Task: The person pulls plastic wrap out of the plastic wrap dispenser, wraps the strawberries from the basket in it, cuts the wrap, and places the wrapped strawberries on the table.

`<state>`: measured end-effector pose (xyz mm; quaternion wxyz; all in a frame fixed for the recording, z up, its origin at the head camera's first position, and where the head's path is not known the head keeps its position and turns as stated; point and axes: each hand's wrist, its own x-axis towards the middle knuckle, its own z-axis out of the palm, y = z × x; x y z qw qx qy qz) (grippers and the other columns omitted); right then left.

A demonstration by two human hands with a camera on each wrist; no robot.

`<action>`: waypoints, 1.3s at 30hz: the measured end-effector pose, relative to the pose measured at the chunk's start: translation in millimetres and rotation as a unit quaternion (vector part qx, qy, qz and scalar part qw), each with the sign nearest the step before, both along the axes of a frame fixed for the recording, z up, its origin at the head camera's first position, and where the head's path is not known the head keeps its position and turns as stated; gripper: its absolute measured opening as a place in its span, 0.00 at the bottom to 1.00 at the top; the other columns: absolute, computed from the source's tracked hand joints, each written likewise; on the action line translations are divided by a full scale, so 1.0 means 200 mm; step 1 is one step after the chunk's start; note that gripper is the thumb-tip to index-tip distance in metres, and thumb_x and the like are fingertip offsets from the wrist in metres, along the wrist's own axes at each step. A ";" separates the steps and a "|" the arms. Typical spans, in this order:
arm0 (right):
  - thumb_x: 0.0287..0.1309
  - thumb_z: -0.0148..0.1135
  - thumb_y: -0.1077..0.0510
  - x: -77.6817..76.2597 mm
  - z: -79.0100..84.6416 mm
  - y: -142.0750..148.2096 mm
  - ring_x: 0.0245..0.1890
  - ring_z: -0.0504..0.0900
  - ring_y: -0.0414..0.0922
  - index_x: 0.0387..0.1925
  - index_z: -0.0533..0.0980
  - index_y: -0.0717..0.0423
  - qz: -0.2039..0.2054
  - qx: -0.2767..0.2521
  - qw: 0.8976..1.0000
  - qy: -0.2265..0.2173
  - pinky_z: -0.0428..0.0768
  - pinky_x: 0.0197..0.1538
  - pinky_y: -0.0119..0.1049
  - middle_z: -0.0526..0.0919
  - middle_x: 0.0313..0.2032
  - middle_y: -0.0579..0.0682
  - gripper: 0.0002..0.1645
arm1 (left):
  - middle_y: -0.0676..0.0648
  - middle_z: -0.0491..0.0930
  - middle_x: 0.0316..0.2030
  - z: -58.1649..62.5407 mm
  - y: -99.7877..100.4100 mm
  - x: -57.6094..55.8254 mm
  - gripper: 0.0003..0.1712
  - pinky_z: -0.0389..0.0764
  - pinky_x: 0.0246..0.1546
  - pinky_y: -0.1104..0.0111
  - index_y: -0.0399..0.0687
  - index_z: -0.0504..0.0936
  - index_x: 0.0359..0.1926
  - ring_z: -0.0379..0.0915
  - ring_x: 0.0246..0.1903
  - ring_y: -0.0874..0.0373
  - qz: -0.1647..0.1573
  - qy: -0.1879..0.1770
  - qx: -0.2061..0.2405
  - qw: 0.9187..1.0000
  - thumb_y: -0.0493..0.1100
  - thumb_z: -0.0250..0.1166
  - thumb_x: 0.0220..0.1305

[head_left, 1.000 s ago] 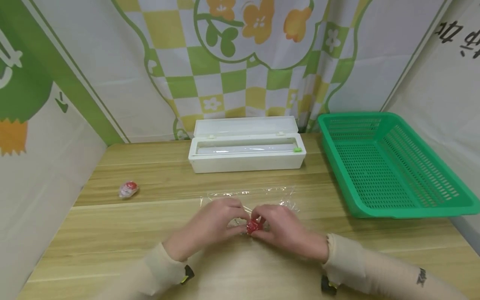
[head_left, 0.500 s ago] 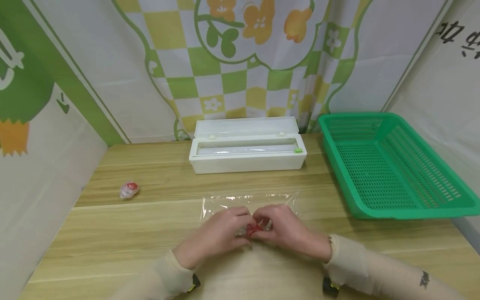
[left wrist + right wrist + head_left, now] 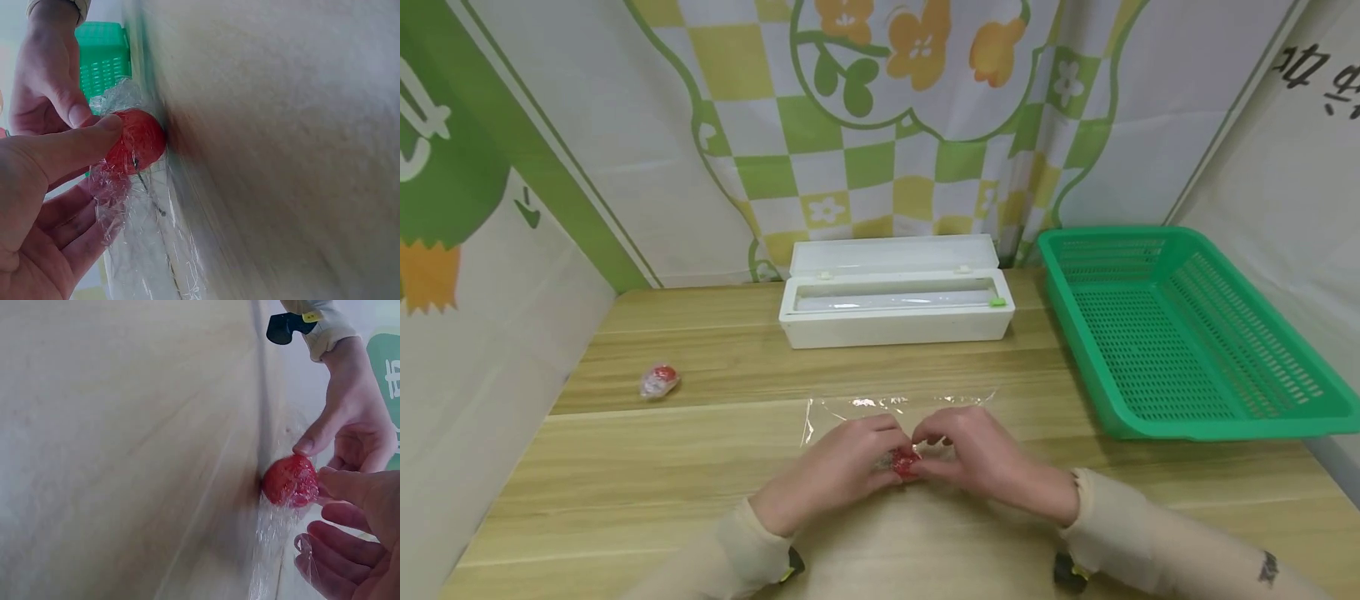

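A small round red thing [image 3: 905, 462], fruit-like, lies near the middle of the table in crinkled cling film [image 3: 128, 212]. My left hand [image 3: 848, 462] pinches it, the thumb pressed on its side in the left wrist view. From the right, my right hand [image 3: 981, 457] brings its thumb to the wrapped thing, fingers curled at the film beside it, with a loop of film at the fingertips in the right wrist view. Behind both hands the film sheet [image 3: 850, 407] spreads flat. Another wrapped red thing [image 3: 660, 381] sits at the far left.
A white film dispenser box [image 3: 897, 327] stands at the back of the wooden table [image 3: 587, 483], lid up, a roll inside and a green slider on its edge. At the right is a green plastic basket [image 3: 1075, 350]. A patterned curtain hangs behind.
The left hand has moved right and slightly nearer, round the red thing. The right hand has shifted a little right. The film sheet's far edge has drawn closer to me.
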<state>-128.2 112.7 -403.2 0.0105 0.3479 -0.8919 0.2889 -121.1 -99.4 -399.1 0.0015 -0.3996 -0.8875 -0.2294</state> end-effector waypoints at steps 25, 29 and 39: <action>0.53 0.73 0.56 -0.08 -0.05 0.04 0.33 0.83 0.30 0.38 0.85 0.44 0.031 -0.035 0.989 -0.139 0.83 0.40 0.24 0.89 0.35 0.38 0.09 | 0.58 0.81 0.38 0.00 -0.01 0.01 0.13 0.82 0.44 0.74 0.54 0.85 0.40 0.78 0.38 0.64 0.023 -0.002 -0.011 1.000 0.47 0.76 0.53; 0.54 0.72 0.56 -0.08 -0.05 0.04 0.34 0.83 0.29 0.39 0.86 0.45 0.030 -0.032 0.990 -0.138 0.83 0.41 0.24 0.89 0.36 0.39 0.09 | 0.58 0.81 0.38 0.00 -0.01 0.01 0.14 0.82 0.45 0.73 0.55 0.84 0.40 0.78 0.38 0.65 0.025 0.006 -0.005 1.000 0.46 0.77 0.52; 0.53 0.74 0.52 -0.08 -0.03 0.05 0.40 0.86 0.36 0.40 0.86 0.45 0.038 -0.020 0.998 -0.037 0.85 0.47 0.33 0.89 0.39 0.38 0.11 | 0.56 0.84 0.37 -0.02 -0.01 -0.02 0.08 0.83 0.43 0.71 0.52 0.85 0.39 0.81 0.38 0.62 0.035 0.010 0.004 0.999 0.43 0.72 0.59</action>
